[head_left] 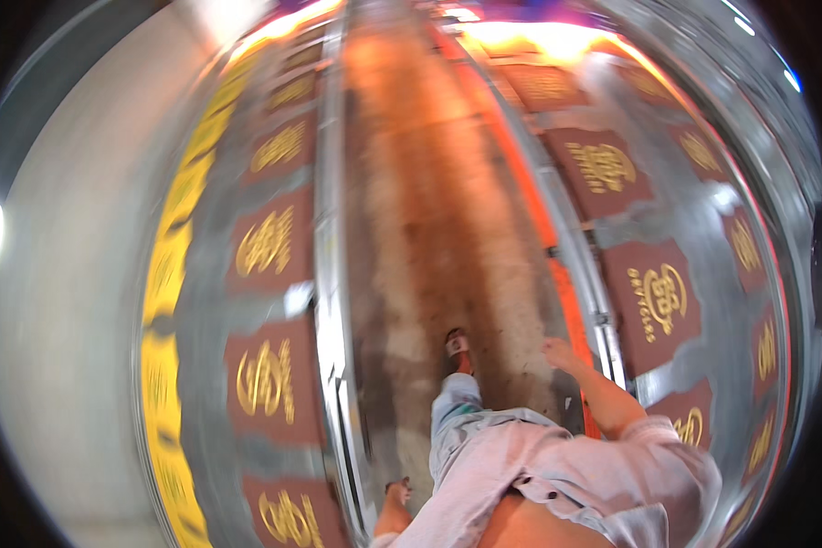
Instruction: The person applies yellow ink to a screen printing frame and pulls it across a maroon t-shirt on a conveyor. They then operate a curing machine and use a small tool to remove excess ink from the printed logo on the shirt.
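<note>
My right hand (564,356) hangs beside the right-hand long table (644,384). Its fingers look loosely apart, with nothing visible in them. Low in the aisle, by the edge of the left-hand long table (256,447), is my left hand (398,495); it is small and blurred, and its fingers cannot be made out. Flat brown panels with yellow printed emblems lie in rows on both tables. One such panel (651,292) is nearest my right hand, and another (279,379) lies left of the aisle. Neither hand appears to touch a panel.
I stand in a narrow concrete aisle (429,210), one shoe (457,342) forward. Metal rails (331,320) border it, with an orange strip (571,310) along the right side. Yellow printed pieces (163,384) line the left table's outer edge. Bright orange light (539,38) glows at the far end.
</note>
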### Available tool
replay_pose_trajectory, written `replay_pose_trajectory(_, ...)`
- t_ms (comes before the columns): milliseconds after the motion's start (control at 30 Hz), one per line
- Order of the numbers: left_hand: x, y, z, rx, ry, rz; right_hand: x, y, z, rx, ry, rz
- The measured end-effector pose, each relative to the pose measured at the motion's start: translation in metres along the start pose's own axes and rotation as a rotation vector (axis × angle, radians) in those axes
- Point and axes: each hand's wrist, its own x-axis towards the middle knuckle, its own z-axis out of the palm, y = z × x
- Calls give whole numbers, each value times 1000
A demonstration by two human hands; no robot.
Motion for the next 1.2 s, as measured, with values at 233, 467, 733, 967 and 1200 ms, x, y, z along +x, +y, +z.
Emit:
replay_pose_trajectory(233,-27,433,-26,-28,-144,645,113,-148,-68,52,44,6)
replay_pose_trajectory(467,-160,853,41,196,-17,1149,273,-218,-136,294,356,74)
replay_pose_trajectory(733,-141,1041,92,362,-136,821,496,-306,-331,484,824,20)
replay_pose_trajectory(967,-161,1179,65,522,-53,511,693,-333,-449,461,1317,249)
replay_pose_trajectory(1200,-218,1442,65,552,55,679,800,-370,-463,562,1433,774)
